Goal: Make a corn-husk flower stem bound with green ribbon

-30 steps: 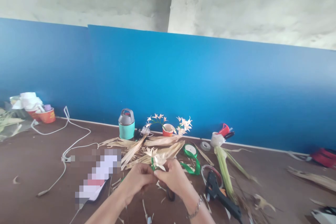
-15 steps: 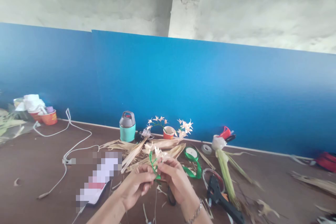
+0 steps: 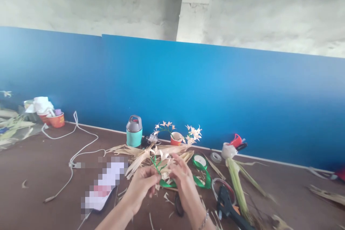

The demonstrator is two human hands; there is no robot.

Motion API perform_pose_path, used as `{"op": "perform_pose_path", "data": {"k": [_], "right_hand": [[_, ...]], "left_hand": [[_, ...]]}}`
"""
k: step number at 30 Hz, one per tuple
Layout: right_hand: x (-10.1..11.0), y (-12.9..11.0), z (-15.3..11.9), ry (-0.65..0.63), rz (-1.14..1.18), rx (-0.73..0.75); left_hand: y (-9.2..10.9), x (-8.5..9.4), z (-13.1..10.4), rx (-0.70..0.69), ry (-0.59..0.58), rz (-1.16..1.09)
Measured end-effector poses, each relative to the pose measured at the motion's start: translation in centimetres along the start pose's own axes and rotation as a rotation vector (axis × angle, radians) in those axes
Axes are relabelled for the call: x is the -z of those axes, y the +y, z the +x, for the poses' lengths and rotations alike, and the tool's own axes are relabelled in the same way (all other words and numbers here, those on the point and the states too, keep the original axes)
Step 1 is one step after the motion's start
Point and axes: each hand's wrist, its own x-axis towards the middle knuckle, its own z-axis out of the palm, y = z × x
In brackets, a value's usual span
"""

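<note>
My left hand (image 3: pixel 145 183) is closed, thumb against fingers, on the green-wrapped stem of an artificial flower sprig (image 3: pixel 157 163) with pale, pointed petals. Green ribbon (image 3: pixel 167 184) trails from the stem at my left fingertips, passing under my right hand. Just right of the sprig, my right hand (image 3: pixel 184 179) has its fingers apart and bent, with nothing visibly gripped; some fingertips are hard to make out. A ribbon spool (image 3: pixel 200 160) with a loose green loop lies beyond it.
Dried husks (image 3: pixel 140 160) lie behind my hands. Behind them stand a teal lidded container (image 3: pixel 134 137) and a paper cup (image 3: pixel 176 140) with finished flower sprays. A black glue gun (image 3: pixel 229 206) is at right, a phone-like object (image 3: pixel 104 187) at left, near a white cable (image 3: pixel 72 163).
My right hand has come off the stem, its fingers spreading and shifting right. More green ribbon shows between the hands. My left hand keeps its hold; the view has shifted slightly.
</note>
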Motion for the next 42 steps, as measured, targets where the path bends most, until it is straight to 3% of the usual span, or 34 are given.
{"op": "perform_pose_path", "data": {"k": [3,6,8,12,17,21,29,36,42], "right_hand": [[0.9,-1.0,0.0,0.079,-0.289,0.311],[1.0,-2.0,-0.7,-0.004,-0.607,0.633],[0.8,-2.3,-1.1,-0.057,-0.713,0.696],[0.6,-2.3,-1.2,-0.08,-0.656,0.535],[0.5,-2.2,-0.5,-0.113,-0.381,0.206],[0.4,-1.9,-0.1,-0.091,-0.208,0.061],[1.0,-2.6,-0.8,-0.01,-0.379,0.277],[0.8,-2.4,-0.6,-0.117,-0.38,0.201],[0.8,-1.8,-0.2,-0.053,-0.347,0.136]], "left_hand": [[0.3,0.0,0.0,0.002,0.012,0.06],[0.2,-0.1,-0.1,0.016,-0.02,0.084],[-0.1,-0.1,0.0,0.021,-0.05,0.101],[-0.7,-0.1,0.0,0.026,-0.115,0.159],[-0.6,-0.1,-0.4,0.009,-0.178,0.244],[-0.6,-0.1,-0.4,0.009,-0.195,0.299],[-0.7,0.0,-0.1,-0.026,-0.13,0.318],[-0.4,0.1,-0.6,-0.118,-0.205,0.482],[-0.4,0.1,-0.6,-0.111,-0.239,0.464]]}}
